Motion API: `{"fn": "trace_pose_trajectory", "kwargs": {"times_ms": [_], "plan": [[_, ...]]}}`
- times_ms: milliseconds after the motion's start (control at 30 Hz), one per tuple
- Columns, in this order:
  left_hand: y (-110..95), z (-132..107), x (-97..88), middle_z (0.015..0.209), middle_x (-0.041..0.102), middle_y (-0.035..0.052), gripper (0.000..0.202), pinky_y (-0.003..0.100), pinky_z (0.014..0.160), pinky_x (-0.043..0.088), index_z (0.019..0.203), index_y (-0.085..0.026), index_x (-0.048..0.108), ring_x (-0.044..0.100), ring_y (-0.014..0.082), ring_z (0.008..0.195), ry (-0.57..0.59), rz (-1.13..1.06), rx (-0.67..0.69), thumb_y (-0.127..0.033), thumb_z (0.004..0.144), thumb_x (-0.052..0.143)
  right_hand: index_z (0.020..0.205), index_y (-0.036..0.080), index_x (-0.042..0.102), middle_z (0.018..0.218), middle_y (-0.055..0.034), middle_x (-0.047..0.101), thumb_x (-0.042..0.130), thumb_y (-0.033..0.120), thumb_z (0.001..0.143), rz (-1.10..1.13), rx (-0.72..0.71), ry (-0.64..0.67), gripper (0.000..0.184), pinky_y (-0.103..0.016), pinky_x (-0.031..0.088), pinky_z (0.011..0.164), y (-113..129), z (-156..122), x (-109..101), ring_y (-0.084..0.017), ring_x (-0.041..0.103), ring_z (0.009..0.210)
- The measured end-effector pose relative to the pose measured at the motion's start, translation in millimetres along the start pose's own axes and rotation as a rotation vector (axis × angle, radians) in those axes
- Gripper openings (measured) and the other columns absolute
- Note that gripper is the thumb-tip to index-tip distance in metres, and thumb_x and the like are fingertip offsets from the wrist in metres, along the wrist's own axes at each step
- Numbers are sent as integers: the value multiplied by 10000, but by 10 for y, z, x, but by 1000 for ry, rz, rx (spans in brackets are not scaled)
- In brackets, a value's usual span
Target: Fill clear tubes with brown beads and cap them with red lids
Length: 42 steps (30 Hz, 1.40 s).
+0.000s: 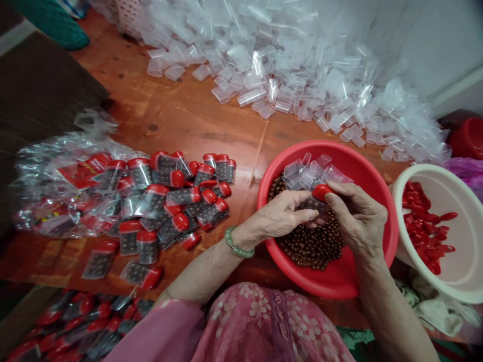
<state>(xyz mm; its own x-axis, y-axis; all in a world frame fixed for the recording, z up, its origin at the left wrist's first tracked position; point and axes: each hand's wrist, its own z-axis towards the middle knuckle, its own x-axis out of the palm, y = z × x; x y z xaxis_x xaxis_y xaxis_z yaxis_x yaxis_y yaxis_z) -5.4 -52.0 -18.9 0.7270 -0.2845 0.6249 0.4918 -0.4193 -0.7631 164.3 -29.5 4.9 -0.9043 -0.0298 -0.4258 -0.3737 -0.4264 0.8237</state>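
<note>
Over a red basin (328,289), my left hand (285,213) grips a small clear plastic container (315,205) with dark balls inside. My right hand (356,216) pinches the red cap (322,191) at the container's top end; whether it is fully seated I cannot tell. Below my hands, the basin holds a heap of shiny brown balls (313,249). Several uncapped clear containers (307,171) lie on the balls at the basin's far side. My fingers partly hide the held container.
Filled red-capped containers (177,196) lie left, beside clear plastic bags (49,186); more (86,322) lie below the wooden surface's (181,120) front edge. A large pile of clear containers (271,80) spreads along the back. A white tub (464,241) at right holds red caps (424,226).
</note>
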Motion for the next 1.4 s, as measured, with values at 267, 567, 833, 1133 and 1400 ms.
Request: {"fn": "trace_pose_trajectory", "kwargs": {"times_ms": [267,567,833,1133,1400], "plan": [[-43,7,21,833,687,30,389,259,781,504,954,-109,698,642,107,775,-22,2,27,-383,728,857,1097,284,763,1005,-18,789,735,159,874,-39,-106,-15,257,-325,620,832,-28,-36,6,-171,751,916],[20,24,7,828,630,14,77,264,765,499,913,-115,644,603,93,745,-31,165,33,-160,852,630,1124,276,740,1005,-25,796,749,155,854,-123,-178,121,296,-320,629,805,-106,-16,-79,-180,763,894],[-9,-5,10,810,666,26,82,246,735,533,948,-109,638,640,94,727,1,223,-43,-158,892,601,1068,288,759,954,6,791,741,202,876,-80,-20,212,210,-266,590,745,-151,-2,-206,-137,740,804],[-52,4,28,814,680,32,83,228,726,537,941,-101,645,641,90,731,-8,302,-25,-124,914,570,995,308,788,891,18,790,788,249,839,192,213,109,167,-242,601,715,-92,15,-172,-130,738,763],[-40,-2,7,811,689,40,103,254,744,507,932,-89,666,617,98,723,-7,371,-20,-152,904,589,1024,323,789,941,27,789,787,210,837,91,166,140,219,-229,592,756,-90,-25,-177,-121,737,820]]}}
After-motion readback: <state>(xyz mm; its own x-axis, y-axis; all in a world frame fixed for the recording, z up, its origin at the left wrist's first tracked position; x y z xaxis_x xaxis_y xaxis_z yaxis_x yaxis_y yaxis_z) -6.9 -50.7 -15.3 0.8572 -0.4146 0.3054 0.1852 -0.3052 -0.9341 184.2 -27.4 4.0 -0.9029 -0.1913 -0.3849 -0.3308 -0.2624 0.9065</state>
